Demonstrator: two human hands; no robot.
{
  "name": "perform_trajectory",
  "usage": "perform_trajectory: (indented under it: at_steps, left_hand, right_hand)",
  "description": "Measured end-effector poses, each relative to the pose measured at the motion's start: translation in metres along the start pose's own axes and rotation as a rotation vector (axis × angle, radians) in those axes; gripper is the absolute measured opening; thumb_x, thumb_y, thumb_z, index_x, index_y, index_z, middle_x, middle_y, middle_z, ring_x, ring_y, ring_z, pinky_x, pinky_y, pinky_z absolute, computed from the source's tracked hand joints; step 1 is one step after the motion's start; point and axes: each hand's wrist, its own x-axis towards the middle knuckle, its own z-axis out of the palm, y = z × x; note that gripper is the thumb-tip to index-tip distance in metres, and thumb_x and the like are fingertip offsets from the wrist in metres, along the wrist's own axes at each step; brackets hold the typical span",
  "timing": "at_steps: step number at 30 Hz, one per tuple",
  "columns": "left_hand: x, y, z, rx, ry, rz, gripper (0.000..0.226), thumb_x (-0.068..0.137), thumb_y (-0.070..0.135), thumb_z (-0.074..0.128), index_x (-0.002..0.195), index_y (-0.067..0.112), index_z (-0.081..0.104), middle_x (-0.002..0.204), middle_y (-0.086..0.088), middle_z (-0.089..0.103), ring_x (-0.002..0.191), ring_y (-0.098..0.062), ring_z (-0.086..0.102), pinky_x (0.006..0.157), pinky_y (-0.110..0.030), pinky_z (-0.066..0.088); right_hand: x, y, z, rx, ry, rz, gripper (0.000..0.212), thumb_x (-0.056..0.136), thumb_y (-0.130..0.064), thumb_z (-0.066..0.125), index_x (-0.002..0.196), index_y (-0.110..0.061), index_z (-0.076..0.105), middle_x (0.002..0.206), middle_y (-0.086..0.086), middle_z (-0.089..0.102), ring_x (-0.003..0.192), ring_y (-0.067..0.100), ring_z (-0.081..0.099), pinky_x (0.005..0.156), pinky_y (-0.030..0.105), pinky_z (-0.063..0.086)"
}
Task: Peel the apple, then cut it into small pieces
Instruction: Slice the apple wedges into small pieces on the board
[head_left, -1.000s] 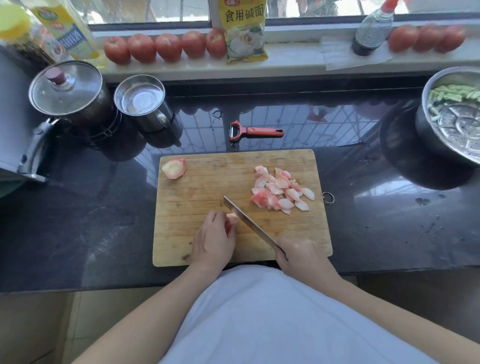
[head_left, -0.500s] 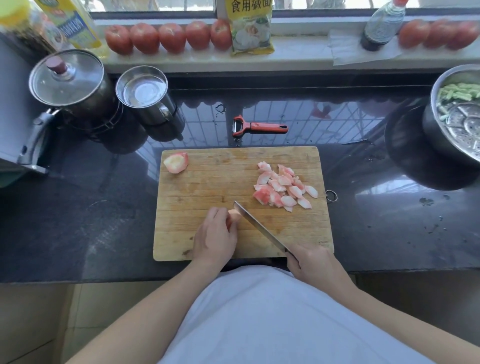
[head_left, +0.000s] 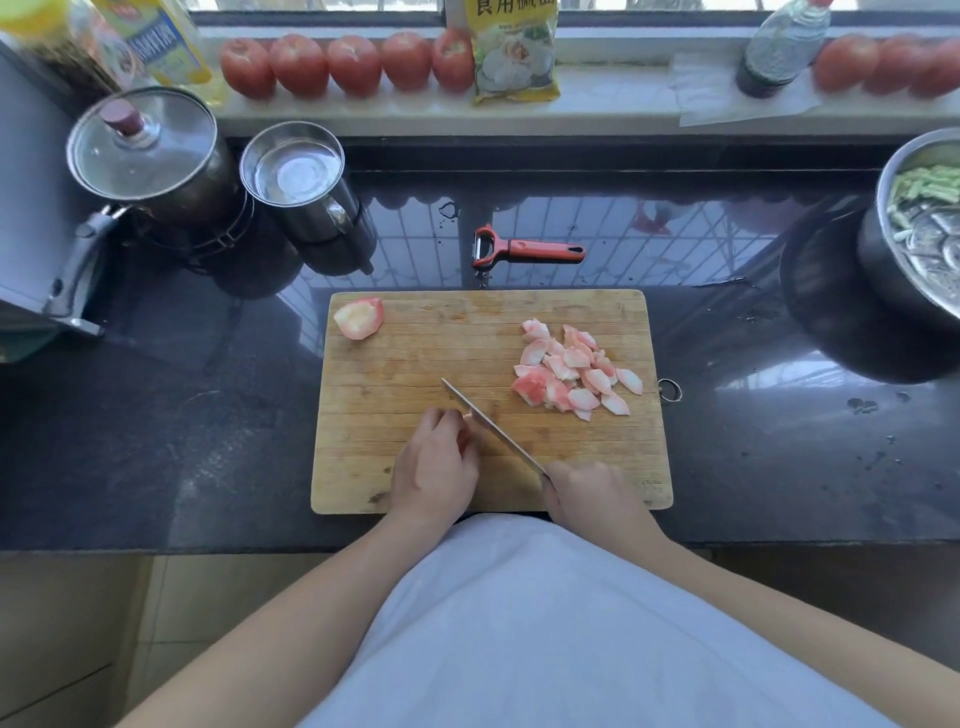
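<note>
On a wooden cutting board (head_left: 415, 364), my left hand (head_left: 435, 465) presses down on a small apple piece (head_left: 466, 440) that is almost hidden under the fingers. My right hand (head_left: 592, 493) grips the handle of a knife (head_left: 491, 428), whose blade runs diagonally up and left and rests against that piece. A pile of several pinkish cut apple pieces (head_left: 574, 371) lies on the right half of the board. A larger peeled apple chunk (head_left: 359, 318) sits at the board's far left corner.
A red peeler (head_left: 524, 251) lies on the dark counter behind the board. A lidded pot (head_left: 145, 150) and a steel cup (head_left: 298, 179) stand at back left, a steel bowl with greens (head_left: 919, 228) at right. Tomatoes (head_left: 353, 65) line the windowsill.
The knife blade has shifted slightly left against the piece under my left hand, and my fingers now cover more of that piece. The pile and the chunk have not moved.
</note>
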Motion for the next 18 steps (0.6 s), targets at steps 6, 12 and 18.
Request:
perform_trajectory:
  at_steps: [6, 12, 18]
  left_hand:
    - [0.000, -0.003, 0.001, 0.001, 0.002, 0.011, 0.013, 0.101, 0.034, 0.058, 0.094, 0.023, 0.056, 0.109, 0.001, 0.055, 0.095, -0.029, 0.059, 0.073, -0.034, 0.037]
    - [-0.003, -0.014, 0.000, 0.052, 0.052, 0.131, 0.018, 0.102, 0.039, 0.058, 0.101, 0.021, 0.059, 0.106, 0.005, 0.054, 0.092, -0.019, 0.055, 0.071, -0.036, 0.046]
    - [0.001, -0.029, 0.009, 0.155, 0.161, 0.485, 0.014, 0.095, 0.012, 0.070, 0.108, 0.009, 0.074, 0.110, -0.003, 0.070, 0.101, -0.024, 0.062, 0.068, -0.043, 0.058]
  right_hand:
    - [0.032, -0.036, -0.009, -0.006, -0.076, 0.045, 0.014, 0.098, -0.013, 0.046, 0.091, -0.012, 0.059, 0.088, 0.012, 0.066, 0.081, 0.036, 0.063, 0.057, 0.035, 0.033]
    - [0.003, -0.014, -0.020, 0.201, -0.018, 0.112, 0.031, 0.099, -0.019, 0.050, 0.068, -0.017, 0.046, 0.062, -0.003, 0.052, 0.064, 0.031, 0.056, 0.054, 0.038, 0.043]
    - [-0.019, 0.000, -0.030, 0.182, -0.028, 0.022, 0.034, 0.098, -0.015, 0.055, 0.068, -0.018, 0.039, 0.054, -0.008, 0.037, 0.054, 0.028, 0.046, 0.054, 0.032, 0.030]
